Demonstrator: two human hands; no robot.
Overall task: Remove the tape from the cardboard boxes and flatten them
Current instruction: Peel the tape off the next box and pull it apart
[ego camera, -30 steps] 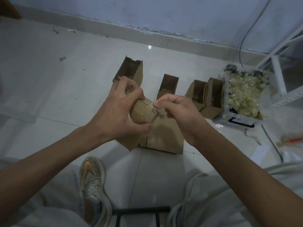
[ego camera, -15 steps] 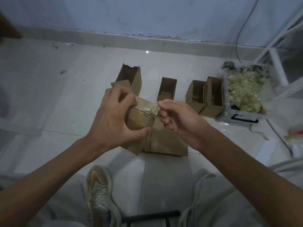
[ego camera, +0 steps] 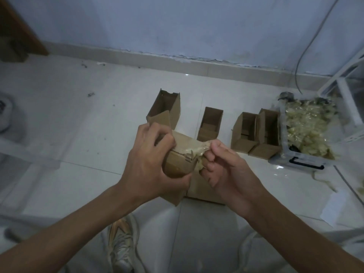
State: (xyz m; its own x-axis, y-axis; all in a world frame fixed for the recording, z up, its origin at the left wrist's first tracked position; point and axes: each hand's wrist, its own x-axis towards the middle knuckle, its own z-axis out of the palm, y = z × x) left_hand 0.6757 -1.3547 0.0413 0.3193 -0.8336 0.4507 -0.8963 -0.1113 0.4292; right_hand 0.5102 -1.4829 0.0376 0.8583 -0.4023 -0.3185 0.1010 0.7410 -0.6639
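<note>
Tape-peeling step. Left hand grips box in the air above the floor; right hand pinches tape, partly lifted off the top. Next: likely pull the strip clear, then bin, then flatten.

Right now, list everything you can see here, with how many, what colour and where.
held box: one, brown, in both hands at centre
tape: one strip, clear yellowish, peeling off the held box
open boxes: four, brown, standing on the floor behind
flat cardboard: brown, floor under the hands, count unclear
plastic bin: one, clear, right, full of crumpled tape
shoe: one, white and orange, bottom
left hand: grips the held box
right hand: pinches the tape
</note>
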